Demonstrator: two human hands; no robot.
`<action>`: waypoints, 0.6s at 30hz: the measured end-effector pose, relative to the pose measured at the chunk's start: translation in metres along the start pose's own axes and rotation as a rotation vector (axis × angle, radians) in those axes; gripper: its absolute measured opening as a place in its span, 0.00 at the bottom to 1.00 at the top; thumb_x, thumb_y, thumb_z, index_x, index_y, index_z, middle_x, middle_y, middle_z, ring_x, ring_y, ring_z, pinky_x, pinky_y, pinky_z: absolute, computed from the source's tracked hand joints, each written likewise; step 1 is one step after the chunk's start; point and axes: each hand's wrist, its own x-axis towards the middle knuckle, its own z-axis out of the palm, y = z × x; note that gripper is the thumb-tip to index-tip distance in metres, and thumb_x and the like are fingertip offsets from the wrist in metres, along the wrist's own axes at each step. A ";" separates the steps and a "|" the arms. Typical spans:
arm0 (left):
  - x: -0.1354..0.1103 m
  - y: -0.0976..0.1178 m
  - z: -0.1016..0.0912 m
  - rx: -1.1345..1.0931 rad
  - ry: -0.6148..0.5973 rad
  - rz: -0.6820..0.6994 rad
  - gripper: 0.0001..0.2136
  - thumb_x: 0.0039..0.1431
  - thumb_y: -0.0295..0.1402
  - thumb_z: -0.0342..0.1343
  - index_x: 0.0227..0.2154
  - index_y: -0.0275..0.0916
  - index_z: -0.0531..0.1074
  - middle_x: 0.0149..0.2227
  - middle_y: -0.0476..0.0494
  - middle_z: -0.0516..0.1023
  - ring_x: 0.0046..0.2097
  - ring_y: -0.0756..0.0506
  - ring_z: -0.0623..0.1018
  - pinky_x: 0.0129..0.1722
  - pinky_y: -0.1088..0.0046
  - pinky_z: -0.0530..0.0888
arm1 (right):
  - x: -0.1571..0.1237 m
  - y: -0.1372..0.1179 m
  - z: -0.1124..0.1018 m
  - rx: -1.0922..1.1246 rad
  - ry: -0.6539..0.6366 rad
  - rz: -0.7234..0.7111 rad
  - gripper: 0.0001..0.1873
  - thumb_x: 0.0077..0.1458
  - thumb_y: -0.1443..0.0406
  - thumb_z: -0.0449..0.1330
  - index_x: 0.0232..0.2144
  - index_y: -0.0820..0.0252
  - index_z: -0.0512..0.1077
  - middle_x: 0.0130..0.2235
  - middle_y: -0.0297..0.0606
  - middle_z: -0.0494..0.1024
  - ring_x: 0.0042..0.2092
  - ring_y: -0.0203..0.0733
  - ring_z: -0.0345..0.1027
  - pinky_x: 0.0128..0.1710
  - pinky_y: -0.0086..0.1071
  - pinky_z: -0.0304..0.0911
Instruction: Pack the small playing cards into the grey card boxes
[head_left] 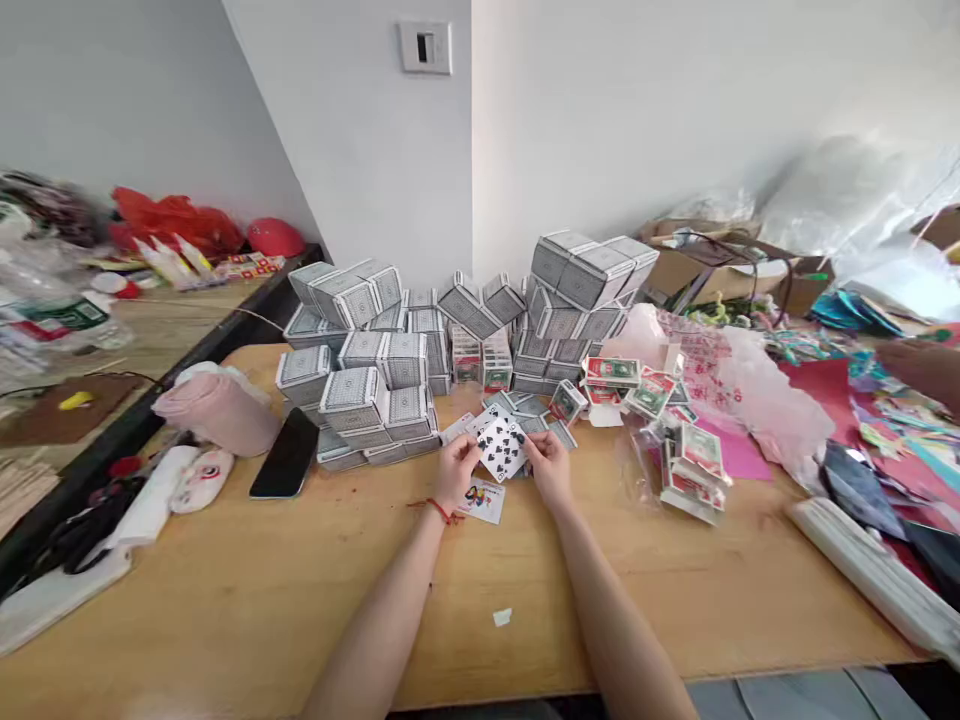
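Note:
My left hand [455, 472] and my right hand [548, 466] both grip a fanned set of playing cards [501, 445], with a spade card facing up, just above the wooden table [300, 590]. A single picture card [482, 499] lies on the table under my left hand. Loose card decks [525, 405] lie just beyond the cards I hold. Behind them rise stacks of grey patterned card decks [375, 385]. A red string circles my left wrist.
A black phone [286, 455] and a pink roll [217, 412] lie at the left. Red-and-green card boxes [679, 440] in clear plastic sit at the right. Another person's hand [922, 368] reaches in at the far right amid coloured paper. A paper scrap [502, 617] lies near me.

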 end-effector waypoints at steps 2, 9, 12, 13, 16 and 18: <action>-0.002 -0.001 0.002 0.028 -0.025 -0.004 0.07 0.47 0.32 0.52 0.20 0.36 0.61 0.20 0.53 0.60 0.24 0.53 0.62 0.24 0.78 0.59 | -0.002 -0.002 0.001 0.005 -0.003 0.002 0.15 0.41 0.56 0.62 0.24 0.61 0.64 0.18 0.28 0.67 0.19 0.29 0.56 0.17 0.23 0.51; -0.001 0.005 0.003 0.014 0.059 -0.061 0.11 0.46 0.35 0.53 0.16 0.36 0.60 0.16 0.54 0.59 0.21 0.54 0.60 0.21 0.78 0.57 | -0.003 -0.014 0.000 0.095 -0.117 0.070 0.23 0.41 0.56 0.62 0.40 0.60 0.67 0.22 0.30 0.69 0.20 0.30 0.56 0.17 0.24 0.49; 0.000 0.008 0.001 -0.014 0.092 -0.077 0.11 0.46 0.36 0.53 0.15 0.35 0.62 0.16 0.54 0.62 0.21 0.54 0.61 0.21 0.78 0.58 | -0.003 -0.014 -0.002 0.031 -0.226 0.117 0.21 0.41 0.55 0.62 0.35 0.63 0.71 0.19 0.29 0.67 0.18 0.28 0.51 0.16 0.24 0.44; 0.000 0.009 0.001 -0.015 0.090 -0.073 0.11 0.46 0.36 0.53 0.15 0.35 0.63 0.16 0.54 0.62 0.21 0.54 0.62 0.21 0.78 0.58 | -0.003 -0.013 -0.003 0.011 -0.235 0.124 0.20 0.40 0.55 0.61 0.33 0.64 0.72 0.17 0.29 0.65 0.17 0.28 0.50 0.16 0.24 0.43; -0.001 0.010 0.002 -0.026 0.047 -0.056 0.10 0.45 0.35 0.54 0.16 0.35 0.66 0.17 0.53 0.64 0.22 0.53 0.63 0.22 0.79 0.60 | -0.002 -0.011 -0.004 0.005 -0.201 0.127 0.18 0.40 0.54 0.61 0.28 0.64 0.72 0.17 0.29 0.65 0.18 0.28 0.50 0.17 0.25 0.44; -0.001 0.011 0.003 -0.069 0.022 -0.050 0.08 0.46 0.36 0.55 0.22 0.34 0.70 0.21 0.50 0.70 0.25 0.52 0.67 0.25 0.78 0.63 | -0.001 -0.010 -0.004 0.015 -0.191 0.128 0.17 0.39 0.54 0.62 0.26 0.63 0.72 0.18 0.31 0.68 0.19 0.30 0.53 0.18 0.25 0.47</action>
